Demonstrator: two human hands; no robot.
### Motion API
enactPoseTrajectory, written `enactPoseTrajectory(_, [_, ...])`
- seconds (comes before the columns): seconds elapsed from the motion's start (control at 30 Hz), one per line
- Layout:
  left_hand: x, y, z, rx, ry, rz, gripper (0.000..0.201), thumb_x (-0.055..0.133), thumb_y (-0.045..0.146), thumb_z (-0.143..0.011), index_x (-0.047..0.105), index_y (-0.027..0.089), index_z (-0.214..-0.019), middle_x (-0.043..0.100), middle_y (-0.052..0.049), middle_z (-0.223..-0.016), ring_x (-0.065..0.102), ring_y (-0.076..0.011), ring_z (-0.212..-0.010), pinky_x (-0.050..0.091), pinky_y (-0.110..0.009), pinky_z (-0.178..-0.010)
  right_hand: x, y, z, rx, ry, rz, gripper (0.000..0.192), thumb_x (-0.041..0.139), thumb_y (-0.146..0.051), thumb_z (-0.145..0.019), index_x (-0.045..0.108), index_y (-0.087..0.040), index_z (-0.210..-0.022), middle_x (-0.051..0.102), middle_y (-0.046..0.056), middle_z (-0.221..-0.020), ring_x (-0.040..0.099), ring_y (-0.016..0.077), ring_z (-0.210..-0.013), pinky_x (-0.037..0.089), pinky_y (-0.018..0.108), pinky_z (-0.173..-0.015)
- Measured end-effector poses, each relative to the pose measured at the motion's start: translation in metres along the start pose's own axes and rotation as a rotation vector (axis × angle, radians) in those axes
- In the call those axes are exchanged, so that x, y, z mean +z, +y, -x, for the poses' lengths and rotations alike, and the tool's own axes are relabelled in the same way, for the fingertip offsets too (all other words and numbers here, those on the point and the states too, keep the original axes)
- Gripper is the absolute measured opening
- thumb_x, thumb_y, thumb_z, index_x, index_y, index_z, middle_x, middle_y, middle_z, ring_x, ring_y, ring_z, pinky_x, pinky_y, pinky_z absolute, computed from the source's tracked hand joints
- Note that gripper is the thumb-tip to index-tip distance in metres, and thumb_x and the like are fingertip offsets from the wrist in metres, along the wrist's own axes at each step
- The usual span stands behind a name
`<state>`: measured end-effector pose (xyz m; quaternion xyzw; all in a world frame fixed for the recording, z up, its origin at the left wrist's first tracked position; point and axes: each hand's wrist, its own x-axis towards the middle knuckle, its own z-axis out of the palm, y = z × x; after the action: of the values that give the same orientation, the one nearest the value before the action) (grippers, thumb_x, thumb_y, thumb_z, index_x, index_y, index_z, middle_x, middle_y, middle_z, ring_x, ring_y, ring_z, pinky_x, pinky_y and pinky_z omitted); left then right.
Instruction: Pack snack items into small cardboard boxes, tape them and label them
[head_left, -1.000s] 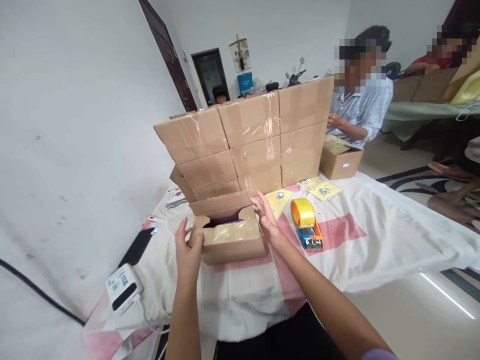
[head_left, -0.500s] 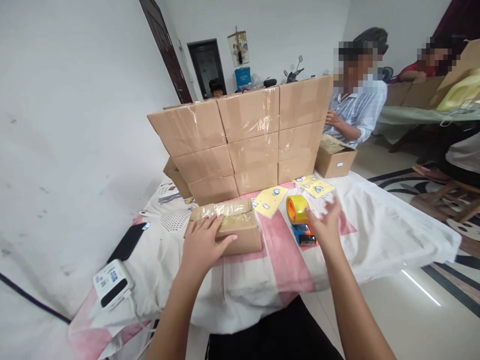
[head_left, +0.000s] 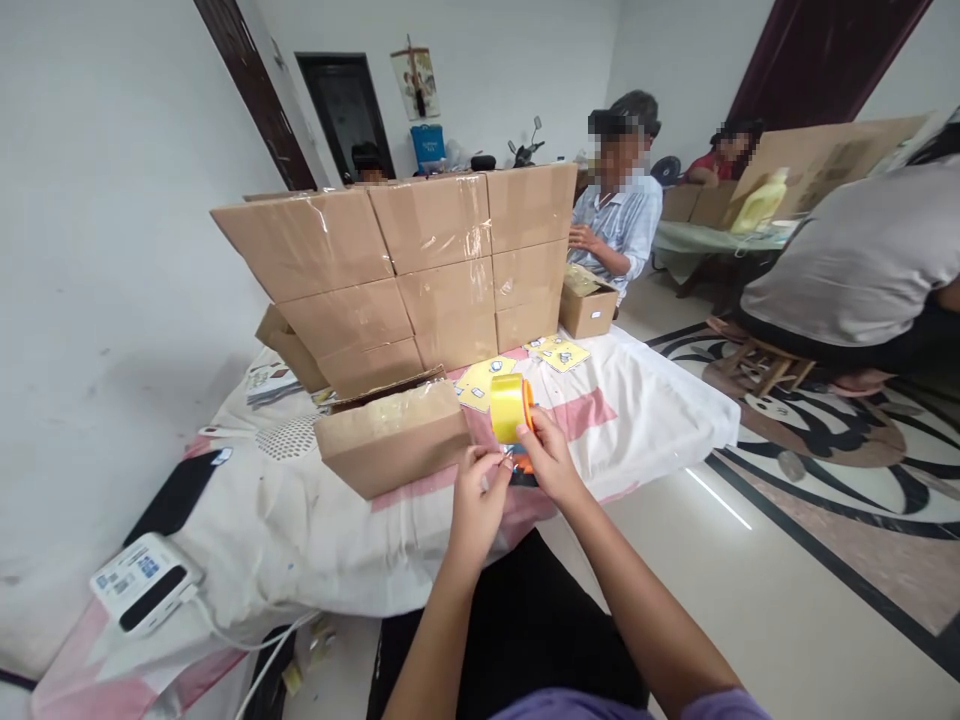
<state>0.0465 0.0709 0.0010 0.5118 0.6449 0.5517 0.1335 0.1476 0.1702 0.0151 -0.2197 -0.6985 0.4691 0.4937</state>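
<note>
My right hand [head_left: 551, 455] is wrapped round a tape dispenser [head_left: 525, 468] with blue and orange parts. On it sits a wide roll of yellow packing tape [head_left: 507, 408] with an orange core. Fingertips of my left hand [head_left: 480, 490] are pinched at the dispenser's lower end; what lies between them is too small to make out. Just left of both hands, a cardboard box [head_left: 401, 440] rests tilted on the table, yellowish tape along its upper face and a flap raised behind. Neither hand touches this box.
Taped-together boxes [head_left: 442, 260] form a wall across the cloth-covered table [head_left: 660, 390]. Yellow printed sheets [head_left: 559, 352] and a small box [head_left: 589, 308] lie to the right. At left are a black phone-like slab [head_left: 176, 500] and a cabled white device [head_left: 146, 585]. Co-workers [head_left: 619, 225] sit beyond.
My left hand has left the box and joined my right hand, which has taken hold of the tape dispenser and lifted it. The box has tipped up. The view has swung right.
</note>
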Motion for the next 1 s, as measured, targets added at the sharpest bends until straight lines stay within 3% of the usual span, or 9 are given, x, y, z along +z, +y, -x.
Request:
enactPoseTrajectory(0.17, [-0.005,0.018,0.007,-0.06,-0.005,0.199,0.019,0.067,0.033,-0.086,0.076,0.02,-0.077,0.064,-0.006,-0.092,0.065,-0.0197,-0.091,0.051,-0.031,-0.086,0.003,0.0,0.006,0.041,0.082,-0.193,0.034,0.039,-0.05,-0.102,0.046,-0.024,-0.082,0.042,-0.001,-0.075,0.039,0.0163,-0.065,0.036,0.03,-0.06])
enactPoseTrajectory(0.27, [-0.013,0.035,0.014,-0.108,0.01,0.239,0.023,0.063,0.035,-0.088,0.075,0.019,-0.076,0.07,-0.006,-0.09,0.066,-0.0203,-0.091,0.05,-0.03,-0.085,0.008,0.002,0.002,0.012,0.137,-0.138,0.033,0.041,-0.05,-0.101,0.047,-0.024,-0.083,0.044,-0.001,-0.075,0.04,0.017,-0.065,0.036,0.031,-0.06])
enactPoseTrajectory(0.37, [-0.018,0.038,0.022,-0.272,-0.065,0.296,0.028,0.063,0.042,-0.087,0.072,0.017,-0.079,0.072,-0.006,-0.079,0.067,-0.0196,-0.076,0.052,-0.028,-0.07,0.013,-0.002,-0.008,-0.023,0.157,-0.088,0.033,0.039,-0.049,-0.102,0.047,-0.024,-0.082,0.045,-0.001,-0.074,0.041,0.0171,-0.065,0.036,0.031,-0.061])
enactPoseTrajectory(0.5, [-0.02,0.024,0.032,-0.432,-0.15,0.367,0.032,0.06,0.046,-0.086,0.063,0.016,-0.075,0.069,-0.004,-0.065,0.064,-0.0176,-0.054,0.051,-0.028,-0.057,0.022,-0.01,-0.027,0.031,0.22,-0.171,0.035,0.042,-0.05,-0.099,0.042,-0.025,-0.076,0.041,-0.002,-0.072,0.039,0.016,-0.063,0.036,0.03,-0.06])
enactPoseTrajectory(0.6, [-0.017,0.017,0.037,-0.395,-0.157,0.314,0.032,0.056,0.044,-0.087,0.059,0.018,-0.069,0.068,-0.004,-0.062,0.066,-0.0183,-0.055,0.053,-0.029,-0.059,0.028,-0.013,-0.035,0.135,0.243,-0.286,0.033,0.048,-0.051,-0.094,0.045,-0.024,-0.075,0.044,-0.003,-0.072,0.042,0.0151,-0.064,0.037,0.028,-0.061])
enactPoseTrajectory(0.73, [-0.017,0.013,0.044,-0.287,-0.162,0.144,0.03,0.056,0.042,-0.09,0.065,0.02,-0.071,0.069,-0.003,-0.064,0.066,-0.0185,-0.059,0.051,-0.028,-0.062,0.025,-0.018,-0.022,0.338,0.218,-0.386,0.029,0.057,-0.05,-0.085,0.052,-0.023,-0.075,0.051,-0.003,-0.071,0.045,0.0141,-0.062,0.038,0.028,-0.058])
enactPoseTrajectory(0.83, [-0.032,-0.006,0.045,-0.213,-0.08,-0.073,0.025,0.059,0.039,-0.088,0.068,0.024,-0.07,0.065,-0.002,-0.059,0.065,-0.0206,-0.061,0.048,-0.03,-0.064,0.005,-0.028,0.0,0.543,0.186,-0.45,0.024,0.063,-0.043,-0.079,0.054,-0.022,-0.073,0.055,-0.001,-0.068,0.049,0.0154,-0.06,0.041,0.029,-0.057])
enactPoseTrajectory(0.9, [-0.051,-0.025,0.042,-0.245,0.026,-0.141,0.023,0.06,0.037,-0.084,0.066,0.025,-0.066,0.06,-0.002,-0.052,0.06,-0.021,-0.054,0.044,-0.03,-0.058,-0.013,-0.033,0.013,0.655,0.178,-0.47,0.021,0.066,-0.041,-0.076,0.058,-0.021,-0.074,0.057,0.001,-0.066,0.052,0.0181,-0.059,0.044,0.032,-0.056])
enactPoseTrajectory(1.0, [-0.078,-0.041,0.032,-0.277,0.132,-0.167,0.026,0.056,0.041,-0.088,0.068,0.023,-0.074,0.062,-0.001,-0.056,0.058,-0.0188,-0.053,0.044,-0.029,-0.057,-0.031,-0.028,0.011,0.558,0.273,-0.385,0.027,0.065,-0.049,-0.082,0.062,-0.022,-0.087,0.062,0.003,-0.073,0.057,0.0205,-0.065,0.047,0.032,-0.057])
